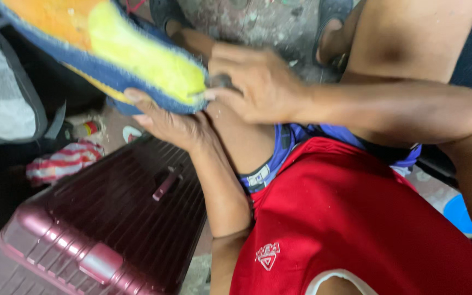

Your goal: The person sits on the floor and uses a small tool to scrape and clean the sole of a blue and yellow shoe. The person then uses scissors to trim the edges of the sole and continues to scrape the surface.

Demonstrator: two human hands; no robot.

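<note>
Held object: a padded panel [110, 52] with a yellow and orange foam-like face and a blue fabric-bound edge, in the upper left of the frame, raised above the lap.
Left hand [167, 123]: under the panel's lower edge, centre-left of the frame, fingers curled up against the blue binding and supporting it from below.
Right hand [258, 82]: upper centre, at the panel's right tip, thumb and fingers pinched together on a small dark item [222, 81]; what that item is cannot be told through the blur.
Handling, judged: the panel looks light and soft, likely to bend if held by one end only; the stitched blue edge seems the firmest place to grip, while the yellow face would probably dent under the fingertips.
Surface of panel: matt and slightly fuzzy, with a rounded outline; not slippery by appearance.
Suitcase [110, 224]: lower left, a dark red hard shell with ribbed grooves, a glossy finish and a recessed handle; stiff and smooth.
Striped cloth [64, 161]: left of the suitcase, crumpled, red and white, limp.
Red garment [356, 229]: lower right, a smooth woven jersey over the person's torso.
Floor [263, 22]: top centre, rough and speckled grey, with sandalled feet resting on it.
</note>
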